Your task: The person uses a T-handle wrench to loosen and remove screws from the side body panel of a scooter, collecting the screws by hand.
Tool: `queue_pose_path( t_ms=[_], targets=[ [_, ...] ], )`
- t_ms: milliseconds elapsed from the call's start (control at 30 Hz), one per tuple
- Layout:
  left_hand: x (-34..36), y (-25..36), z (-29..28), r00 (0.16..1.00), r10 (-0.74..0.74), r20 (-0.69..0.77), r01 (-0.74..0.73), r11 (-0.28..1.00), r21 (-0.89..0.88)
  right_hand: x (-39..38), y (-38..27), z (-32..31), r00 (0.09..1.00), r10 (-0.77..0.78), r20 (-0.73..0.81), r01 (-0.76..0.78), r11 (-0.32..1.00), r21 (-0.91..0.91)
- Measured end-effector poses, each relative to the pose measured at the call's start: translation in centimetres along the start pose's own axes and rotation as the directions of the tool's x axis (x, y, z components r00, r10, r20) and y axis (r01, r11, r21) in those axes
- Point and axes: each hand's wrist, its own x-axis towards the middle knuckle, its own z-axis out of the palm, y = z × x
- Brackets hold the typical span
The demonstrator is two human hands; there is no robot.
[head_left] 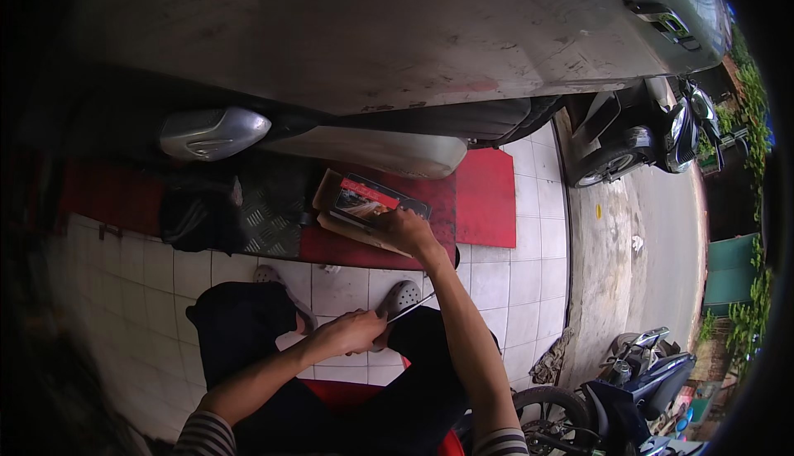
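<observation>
My left hand (pixel 356 332) is closed around one end of a thin metal rod (pixel 411 307), which slants up to the right above my knee; its gripped end is hidden in the fist. My right hand (pixel 405 228) reaches to an opened cardboard box (pixel 328 189), its fingers bent down over a flat packet (pixel 357 198) with a red band and a dark picture. What the fingertips grip there, if anything, is too dark to make out. The box rests on a red platform (pixel 331 249) in front of me, beneath the motorcycle.
A large scuffed light-coloured body panel (pixel 372 34) hangs overhead, with a silver cover (pixel 217 133) below it. A dark cloth bundle (pixel 194 214) lies beside a metal tread plate (pixel 269 212). White floor tiles (pixel 525 286) surround the platform. Motorbikes (pixel 637 146) stand to the right.
</observation>
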Motion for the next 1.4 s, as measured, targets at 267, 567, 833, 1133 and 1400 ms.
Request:
queue_pose_path(
  t_ms=[267, 567, 833, 1133, 1400],
  targets=[
    [-1.1, -2.5, 2.3, 0.954, 0.115, -0.278, -0.098, 0.992, 0.076, 0.9, -5.4, -0.9, 0.990, 0.132, -0.055, -0.134, 0.990, -0.036],
    [0.2, -5.1, 0.0, 0.913, 0.129, -0.386, -0.207, 0.964, -0.168, -8.6, -8.2, -7.3, 0.859, 0.129, -0.496, 0.111, 0.899, 0.424],
    [-6.6, -5.2, 7.1, 0.635, -0.204, -0.745, -0.652, 0.376, -0.658, -26.5, -20.8, 1.2, 0.891, 0.238, -0.386, 0.200, 0.558, 0.805],
    [-13.2, -2.2, 12.0, 0.467, -0.235, -0.852, -0.455, 0.763, -0.459, -28.5, -26.6, 5.7, 0.939, 0.240, -0.248, 0.159, 0.336, 0.928],
    [-16.9, -3.7, 11.6, 0.470, -0.181, -0.864, -0.552, 0.703, -0.448, -26.1, -28.1, 2.7, 0.994, 0.095, -0.061, 0.055, 0.064, 0.996]
  ],
)
